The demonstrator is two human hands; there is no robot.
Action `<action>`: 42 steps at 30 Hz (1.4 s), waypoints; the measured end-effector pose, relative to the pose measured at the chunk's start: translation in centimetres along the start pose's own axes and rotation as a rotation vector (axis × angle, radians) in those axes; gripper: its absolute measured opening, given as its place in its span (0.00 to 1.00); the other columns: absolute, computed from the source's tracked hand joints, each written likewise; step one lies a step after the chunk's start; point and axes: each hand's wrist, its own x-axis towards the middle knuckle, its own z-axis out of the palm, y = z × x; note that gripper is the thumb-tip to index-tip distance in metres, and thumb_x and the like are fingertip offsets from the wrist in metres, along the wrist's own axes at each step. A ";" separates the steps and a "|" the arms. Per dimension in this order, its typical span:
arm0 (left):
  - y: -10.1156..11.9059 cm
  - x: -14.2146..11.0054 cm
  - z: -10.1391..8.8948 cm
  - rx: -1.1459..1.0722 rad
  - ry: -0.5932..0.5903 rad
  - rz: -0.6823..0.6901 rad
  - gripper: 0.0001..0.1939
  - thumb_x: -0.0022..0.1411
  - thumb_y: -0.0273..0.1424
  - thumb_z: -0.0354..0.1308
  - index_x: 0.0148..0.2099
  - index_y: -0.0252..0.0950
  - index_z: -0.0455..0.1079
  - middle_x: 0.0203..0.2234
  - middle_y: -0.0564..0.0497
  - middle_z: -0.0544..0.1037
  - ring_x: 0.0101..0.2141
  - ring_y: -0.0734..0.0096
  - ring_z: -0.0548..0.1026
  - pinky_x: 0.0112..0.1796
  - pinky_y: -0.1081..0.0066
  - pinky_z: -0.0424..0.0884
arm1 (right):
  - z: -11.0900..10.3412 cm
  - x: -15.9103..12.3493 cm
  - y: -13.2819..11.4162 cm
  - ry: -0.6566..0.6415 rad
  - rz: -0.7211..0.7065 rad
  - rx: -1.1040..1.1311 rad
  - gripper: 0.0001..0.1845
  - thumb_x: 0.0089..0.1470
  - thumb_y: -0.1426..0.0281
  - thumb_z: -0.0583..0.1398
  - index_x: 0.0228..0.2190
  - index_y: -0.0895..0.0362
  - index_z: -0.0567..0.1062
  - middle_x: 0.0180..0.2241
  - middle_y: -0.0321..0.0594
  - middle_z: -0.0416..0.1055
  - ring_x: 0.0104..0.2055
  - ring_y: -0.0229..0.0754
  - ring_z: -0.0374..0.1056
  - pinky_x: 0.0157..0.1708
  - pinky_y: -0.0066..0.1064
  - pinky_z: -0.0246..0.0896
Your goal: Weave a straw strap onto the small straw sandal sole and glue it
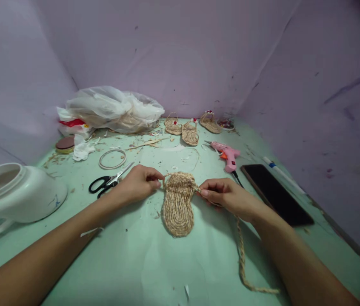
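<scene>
A small woven straw slipper sole (178, 208) lies on the green table in front of me, its narrow rounded end toward me. Across its far end runs a braided straw cord (241, 255). My left hand (141, 182) pinches a thin strand of this cord at the sole's upper left edge. On the other side, my right hand (227, 195) has thumb and fingers closed on the braid just off the sole's right edge. From under that hand the cord's tail hangs down and curls along the table toward the right forearm.
Black-handled scissors (105, 183) and a tape ring (112, 159) lie left, near a white watering can (36, 197). A pink glue gun (227, 155) and phone (275, 193) are right. Small straw slippers (190, 134) and a plastic bag (116, 108) stand at the back.
</scene>
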 end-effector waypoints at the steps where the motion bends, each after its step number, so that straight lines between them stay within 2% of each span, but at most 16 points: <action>1: -0.1 0.0 0.2 -0.052 -0.024 -0.005 0.11 0.47 0.29 0.55 0.33 0.32 0.76 0.18 0.52 0.73 0.20 0.75 0.64 0.23 0.74 0.60 | 0.0 0.0 0.0 -0.003 0.003 -0.001 0.10 0.43 0.63 0.61 0.23 0.59 0.71 0.16 0.29 0.57 0.18 0.30 0.51 0.18 0.23 0.48; 4: -0.1 -0.2 0.7 -0.127 -0.056 -0.006 0.10 0.46 0.29 0.55 0.30 0.32 0.75 0.18 0.52 0.73 0.19 0.77 0.63 0.23 0.74 0.59 | 0.0 0.1 0.2 0.003 0.011 0.015 0.11 0.42 0.63 0.62 0.25 0.59 0.72 0.16 0.29 0.58 0.19 0.30 0.52 0.19 0.23 0.49; 9: -0.3 -0.4 1.6 -0.077 0.081 0.033 0.09 0.47 0.29 0.54 0.29 0.31 0.75 0.21 0.50 0.75 0.23 0.74 0.67 0.27 0.73 0.62 | 0.0 0.5 0.5 0.014 0.014 0.044 0.14 0.39 0.62 0.64 0.25 0.59 0.70 0.17 0.30 0.60 0.19 0.30 0.53 0.20 0.24 0.49; 14: -0.5 -0.7 2.0 -0.080 0.102 0.066 0.09 0.49 0.30 0.54 0.30 0.31 0.74 0.22 0.50 0.75 0.24 0.74 0.67 0.27 0.73 0.62 | 0.7 0.9 0.6 0.146 0.009 0.023 0.12 0.38 0.63 0.63 0.21 0.59 0.69 0.16 0.30 0.61 0.18 0.31 0.53 0.19 0.25 0.48; 18: -0.5 -0.7 2.0 -0.063 0.103 0.046 0.09 0.49 0.30 0.55 0.30 0.31 0.73 0.22 0.50 0.75 0.24 0.74 0.67 0.28 0.72 0.63 | 1.5 1.1 1.0 0.256 -0.013 -0.109 0.09 0.40 0.65 0.61 0.22 0.60 0.74 0.15 0.33 0.63 0.17 0.32 0.53 0.18 0.26 0.45; 25: -0.5 -0.5 2.1 -0.074 0.125 0.026 0.08 0.49 0.31 0.56 0.30 0.32 0.73 0.23 0.51 0.76 0.24 0.73 0.69 0.28 0.73 0.64 | 1.0 1.4 2.1 0.436 -0.086 -0.394 0.08 0.42 0.67 0.60 0.23 0.57 0.77 0.18 0.38 0.71 0.19 0.35 0.60 0.20 0.27 0.50; 30: -0.4 -0.3 2.2 -0.059 0.146 0.030 0.08 0.48 0.31 0.57 0.29 0.33 0.73 0.21 0.51 0.76 0.24 0.73 0.70 0.27 0.74 0.65 | 0.7 1.5 2.1 0.408 -0.188 -0.458 0.06 0.43 0.69 0.59 0.24 0.57 0.77 0.22 0.39 0.74 0.23 0.37 0.65 0.23 0.28 0.55; 42: -0.6 -0.4 2.2 -0.041 0.154 0.034 0.07 0.49 0.31 0.57 0.29 0.32 0.73 0.20 0.52 0.75 0.22 0.74 0.69 0.26 0.75 0.64 | 0.9 1.5 2.1 0.383 -0.229 -0.467 0.04 0.42 0.72 0.60 0.23 0.57 0.77 0.21 0.39 0.75 0.22 0.37 0.66 0.22 0.28 0.57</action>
